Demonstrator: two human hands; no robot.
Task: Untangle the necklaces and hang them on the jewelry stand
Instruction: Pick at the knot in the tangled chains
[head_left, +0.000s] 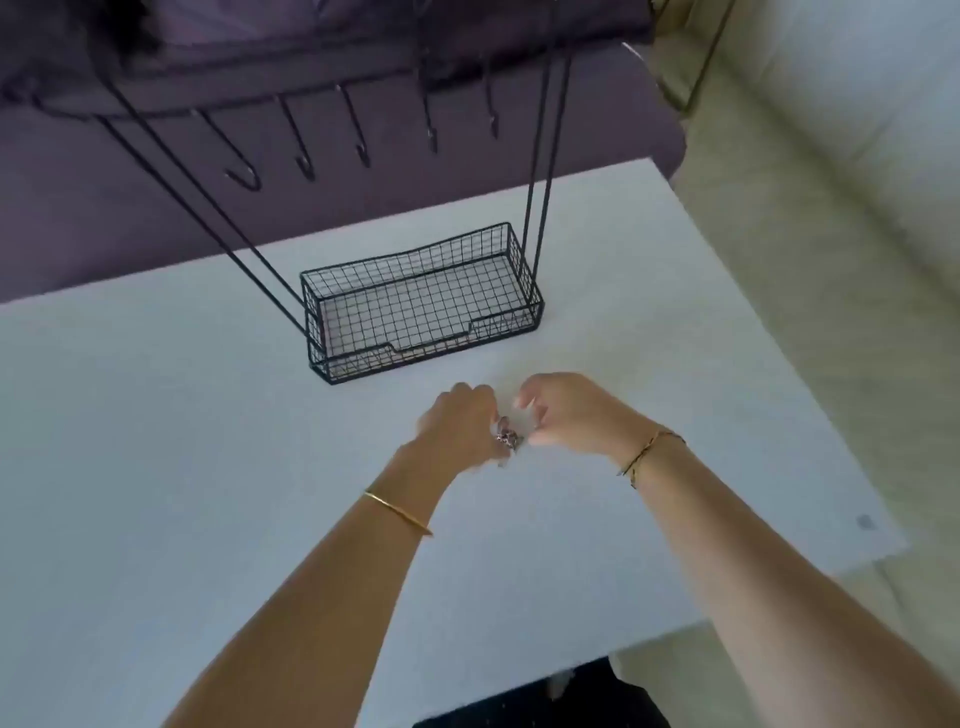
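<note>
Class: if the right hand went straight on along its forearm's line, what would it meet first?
Probably the front wall of the wire basket, passing just beyond the left hand; the right hand may sit higher, so depth is unsure.

White matte tabletop (156, 467) under soft, even light, bordered at its far edge by purple upholstered furniture (78, 218) and on the right by a cream cushioned seat (831, 208), with a dark patch (545, 701) below the near edge.

wire basket (421, 306) blocks ahead; hooks (306, 166) seemingly overhang; table (156, 415) flanks open
</note>
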